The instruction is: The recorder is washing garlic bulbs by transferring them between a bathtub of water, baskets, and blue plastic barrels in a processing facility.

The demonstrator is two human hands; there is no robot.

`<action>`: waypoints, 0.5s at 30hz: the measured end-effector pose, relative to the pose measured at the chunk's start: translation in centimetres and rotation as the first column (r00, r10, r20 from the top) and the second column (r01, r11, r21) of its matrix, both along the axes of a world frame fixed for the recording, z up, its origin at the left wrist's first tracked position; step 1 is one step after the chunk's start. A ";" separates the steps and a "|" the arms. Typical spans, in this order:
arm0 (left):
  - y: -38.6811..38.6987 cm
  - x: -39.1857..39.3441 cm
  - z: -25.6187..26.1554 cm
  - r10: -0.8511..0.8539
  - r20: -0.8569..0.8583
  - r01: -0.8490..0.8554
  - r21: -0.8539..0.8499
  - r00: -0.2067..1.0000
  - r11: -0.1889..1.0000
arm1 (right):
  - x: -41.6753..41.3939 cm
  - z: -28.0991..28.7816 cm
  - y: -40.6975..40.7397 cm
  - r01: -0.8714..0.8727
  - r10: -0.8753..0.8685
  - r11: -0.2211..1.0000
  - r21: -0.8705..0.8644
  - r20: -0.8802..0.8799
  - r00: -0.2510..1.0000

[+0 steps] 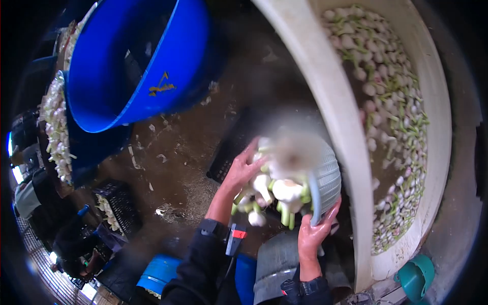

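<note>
My right hand point(318, 232) grips the rim of a ribbed light-grey plastic basket point(329, 175), which is tipped on its side with its mouth to the left. Garlic bulbs point(288, 190) with cut green stems crowd at the mouth and spill downward. Against the upper left of these bulbs rests my left hand point(244, 167), fingers spread; whether it grips bulbs or the rim is hidden. Beneath lies a black perforated plastic crate point(225, 162), mostly covered by hands and garlic. A blurred patch over the middle of the view hides part of the basket.
To the right stands a large white tub point(349, 110) with garlic floating in murky water. A big blue tub point(183, 76) leans at upper left. Garlic heaps point(57, 126) and a filled black crate point(122, 206) lie left. Blue point(158, 270) and grey drums point(278, 263) stand near me. People are at far left.
</note>
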State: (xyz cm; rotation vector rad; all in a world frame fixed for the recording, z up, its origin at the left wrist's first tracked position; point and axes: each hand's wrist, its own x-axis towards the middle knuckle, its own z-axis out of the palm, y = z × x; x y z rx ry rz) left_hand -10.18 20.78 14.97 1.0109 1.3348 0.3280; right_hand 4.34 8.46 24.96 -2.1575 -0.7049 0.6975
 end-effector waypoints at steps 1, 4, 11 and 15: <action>-0.3 -1.3 -3.6 0.023 -0.031 -0.026 -0.091 0.999 0.995 | -0.6 -2.1 0.5 -0.036 0.040 0.999 -0.033 0.111 0.993; -2.0 -4.1 -13.3 0.110 -0.009 -0.109 0.086 0.994 0.990 | -1.3 -7.7 0.6 -0.034 0.052 0.997 -0.070 0.274 0.960; -11.1 -4.7 -15.6 0.125 -0.507 0.069 0.347 0.853 0.935 | -0.8 -10.9 -4.6 0.020 -0.032 0.998 0.053 0.242 0.970; -9.6 -1.5 -15.9 -0.240 -0.563 0.459 0.287 0.791 0.841 | 1.5 -9.7 -7.8 0.168 -0.138 0.951 -0.258 0.129 0.982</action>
